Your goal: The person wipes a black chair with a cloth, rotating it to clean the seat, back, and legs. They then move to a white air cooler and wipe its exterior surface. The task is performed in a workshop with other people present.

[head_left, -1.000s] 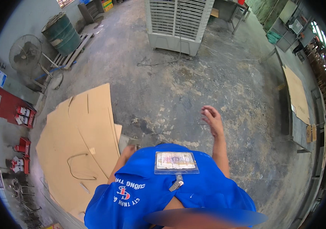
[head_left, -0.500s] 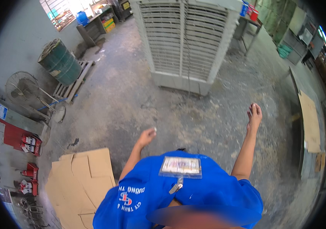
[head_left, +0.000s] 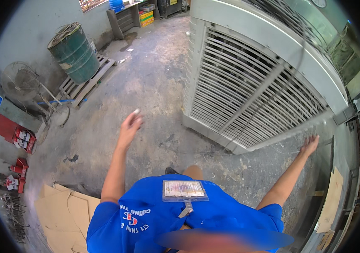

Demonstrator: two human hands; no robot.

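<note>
A large off-white air cooler with slatted panels stands in front of me, its near face turned at an angle. My left hand is raised over the floor to the left of the cooler, fingers loosely bent and apart, slightly blurred. Something white shows at one fingertip; I cannot tell what it is. Out to the right, near the cooler's lower right corner, my right hand has its fingers stretched forward with nothing visible in them. Whether it touches the cooler is unclear; a small gap seems to show.
A cable hangs down the cooler's slats toward the floor. A green drum rests on a wooden pallet, beside a pedestal fan. Flattened cardboard lies at lower left. A bench with a cardboard sheet borders the right.
The cooler now appears much nearer and further right, at an angle. My left hand has reached forward and left; my right hand has swung out to the right and lower.
</note>
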